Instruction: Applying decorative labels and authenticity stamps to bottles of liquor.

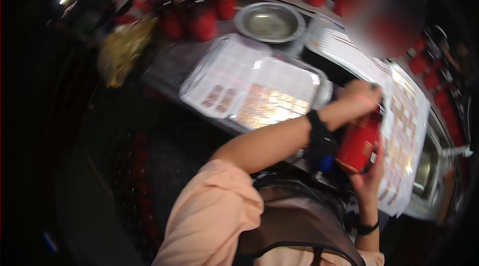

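A bottle with a shiny red body (360, 140) is tilted in front of me, its upper end pointing away to the right. My left hand (360, 96) reaches across and curls around its dark neck, though the fingers are blurred. Lower down, my right hand (368, 180) supports the bottle along its right side and near the base. A white label sheet with gold print (402, 131) lies just right of both hands. To their left, more sticker sheets (239, 64) rest on a clear plastic-wrapped tray, some with reflective gold labels.
Behind the tray is a metal bowl (269, 23) holding liquid. Several red bottles (204, 23) stand along the back and right. A yellow plastic bag (125, 53) is at left, a metal basin (426, 172) at right. A blurred round patch hides the upper right.
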Available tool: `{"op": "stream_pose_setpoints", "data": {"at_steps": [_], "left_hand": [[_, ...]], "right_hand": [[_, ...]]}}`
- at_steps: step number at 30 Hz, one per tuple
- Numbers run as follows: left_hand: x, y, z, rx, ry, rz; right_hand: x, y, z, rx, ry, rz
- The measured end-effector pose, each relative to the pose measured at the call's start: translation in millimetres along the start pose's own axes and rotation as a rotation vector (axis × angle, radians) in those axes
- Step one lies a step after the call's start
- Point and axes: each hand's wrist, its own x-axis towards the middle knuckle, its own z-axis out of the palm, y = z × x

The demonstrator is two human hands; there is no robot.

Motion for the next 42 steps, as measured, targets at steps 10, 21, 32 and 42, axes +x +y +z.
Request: {"op": "stream_pose_setpoints", "data": {"at_steps": [10,21,32,42], "left_hand": [[-142,-15,-126,-0.388,0.038,0.331],[-486,-175,-186,0.5,1.336,0.115],[-844,-426,-81,0.905,1.913,-1.216],[-1039,-525,-6,0.563,2.079,-1.949]], "right_hand": [[-41,-31,-50,-0.166,-0.248,-0.233],[26,-175,78,-0.145,-0.607,-0.278],[-17,-182,158,-0.394,-1.09,-0.801],[-9,-223,159,-0.422,-0.941,-0.535]]}}
